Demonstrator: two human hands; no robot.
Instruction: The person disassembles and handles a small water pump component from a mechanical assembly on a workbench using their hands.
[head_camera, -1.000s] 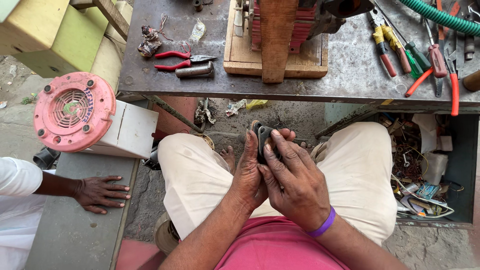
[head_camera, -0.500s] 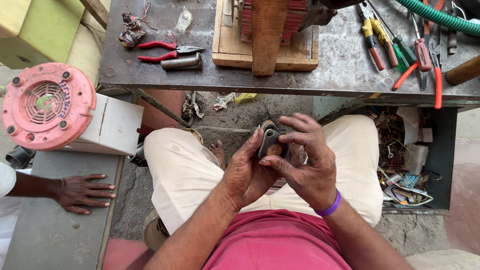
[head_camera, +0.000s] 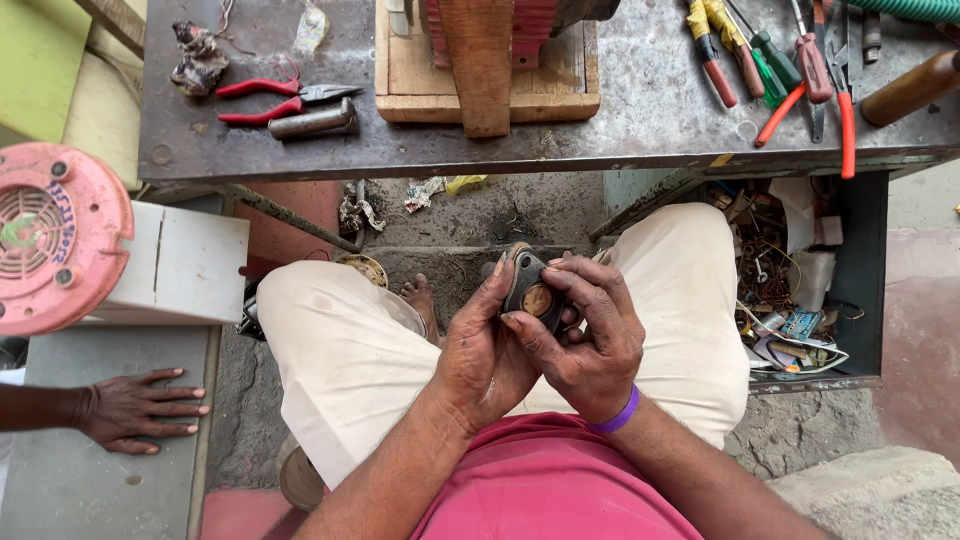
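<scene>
I sit with cream trousers and a pink shirt, both hands raised over my lap. My left hand (head_camera: 480, 350) and my right hand (head_camera: 585, 335) together grip a small dark metal part (head_camera: 530, 290) with a round brass-coloured centre. The left fingers wrap its left edge. The right thumb and fingers press on its face and right side. A purple band circles my right wrist (head_camera: 615, 415). Most of the part's back is hidden by my fingers.
A grey metal workbench (head_camera: 650, 110) ahead carries red pliers (head_camera: 270, 95), a wooden block base (head_camera: 480, 80), screwdrivers and pliers (head_camera: 790, 70). A pink fan cover (head_camera: 55, 235) on a white box is at left. Another person's hand (head_camera: 140, 410) rests flat on a grey slab. A cluttered shelf (head_camera: 790, 300) sits right.
The view has shifted slightly, so the bench and fan sit further left. My hands stay closed on the metal part, its brass-centred face now showing more. The other person's hand stays flat.
</scene>
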